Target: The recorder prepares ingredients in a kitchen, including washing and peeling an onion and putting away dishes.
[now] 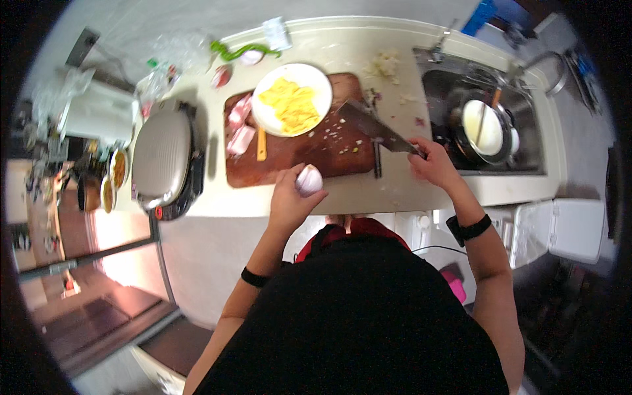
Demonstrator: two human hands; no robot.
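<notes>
My left hand grips a whole garlic bulb just over the front edge of a brown wooden cutting board. In my right hand, a cleaver is held by its handle, its blade slanting over the board's right side. Small pale chopped bits lie scattered beneath and beside the blade. On the board's back left rests a white plate of yellow egg. Pink and white pieces of raw meat lie left of it, near a yellow handle partly hidden by the plate.
A closed electric grill stands left of the board. The steel sink at right holds a pan and white bowl. Behind the board are a green pepper, a reddish bulb and pale peelings. A dark bar lies along the board's right edge.
</notes>
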